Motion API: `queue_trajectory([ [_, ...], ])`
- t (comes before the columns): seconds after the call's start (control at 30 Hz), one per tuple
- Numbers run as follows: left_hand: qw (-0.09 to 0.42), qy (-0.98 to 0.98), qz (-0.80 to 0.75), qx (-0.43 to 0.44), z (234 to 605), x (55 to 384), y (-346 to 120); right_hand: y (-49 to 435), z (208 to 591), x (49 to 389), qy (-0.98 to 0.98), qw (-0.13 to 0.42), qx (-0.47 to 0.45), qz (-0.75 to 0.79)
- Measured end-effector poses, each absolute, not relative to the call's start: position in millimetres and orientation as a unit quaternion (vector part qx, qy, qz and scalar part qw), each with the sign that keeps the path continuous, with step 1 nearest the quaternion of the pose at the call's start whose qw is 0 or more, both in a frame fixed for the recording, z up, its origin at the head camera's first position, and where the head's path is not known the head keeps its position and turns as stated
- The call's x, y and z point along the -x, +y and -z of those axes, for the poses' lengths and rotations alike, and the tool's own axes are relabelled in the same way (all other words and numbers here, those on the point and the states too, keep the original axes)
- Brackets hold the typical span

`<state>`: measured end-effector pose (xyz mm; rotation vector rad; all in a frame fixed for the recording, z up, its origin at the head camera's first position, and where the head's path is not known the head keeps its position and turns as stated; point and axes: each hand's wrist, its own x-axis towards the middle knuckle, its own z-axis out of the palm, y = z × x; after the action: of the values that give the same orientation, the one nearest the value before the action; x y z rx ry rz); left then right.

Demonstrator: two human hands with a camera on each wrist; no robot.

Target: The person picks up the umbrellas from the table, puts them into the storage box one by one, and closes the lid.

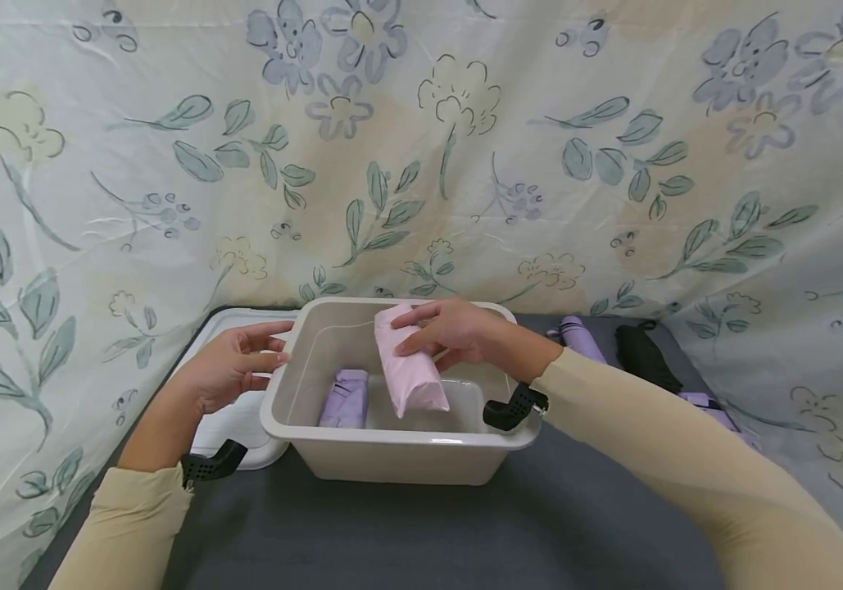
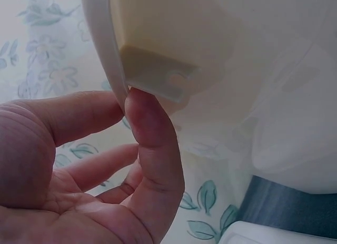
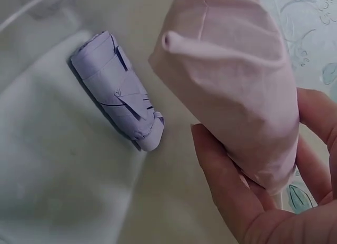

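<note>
A beige plastic storage bin [image 1: 399,457] stands on the dark table. My left hand [image 1: 233,366] pinches its left rim between thumb and forefinger, seen close up in the left wrist view. Over the bin's inside, my right hand [image 1: 458,332] holds a pink folded umbrella [image 1: 412,373], apparently in a cloth sleeve, tilted with its lower end toward me. Thumb and fingers lie on both sides of it in the right wrist view. On the bin's floor, toward the left, lies a purple folded umbrella [image 3: 116,89] with its strap wrapped around it.
A white lid [image 1: 233,426] lies left of the bin, partly behind it. On the right are another purple umbrella [image 1: 582,338], a black rolled item [image 1: 645,358] and a further purple item [image 1: 709,403], partly hidden by my right arm. A floral curtain hangs behind.
</note>
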<state>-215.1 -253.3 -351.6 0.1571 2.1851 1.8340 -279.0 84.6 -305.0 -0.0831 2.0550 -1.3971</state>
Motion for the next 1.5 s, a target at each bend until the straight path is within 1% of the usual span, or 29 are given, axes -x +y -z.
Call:
queue_trajectory([
  [0.3, 0.144, 0.751, -0.642, -0.058, 355, 214, -255, 74, 316, 284, 0.775, 0.359, 0.062, 0.516],
  [0.47, 0.147, 0.740, -0.653, -0.068, 354, 213, -255, 68, 323, 285, 0.783, 0.368, 0.073, 0.496],
  [0.97, 0.143, 0.731, -0.664, -0.067, 353, 212, -255, 43, 336, 286, 0.797, 0.412, 0.075, 0.435],
  [1.3, 0.141, 0.726, -0.669, -0.072, 354, 210, -256, 26, 350, 282, 0.807, 0.399, 0.086, 0.427],
  [1.5, 0.138, 0.730, -0.666, -0.073, 354, 210, -255, 20, 361, 283, 0.814, 0.377, 0.082, 0.435],
])
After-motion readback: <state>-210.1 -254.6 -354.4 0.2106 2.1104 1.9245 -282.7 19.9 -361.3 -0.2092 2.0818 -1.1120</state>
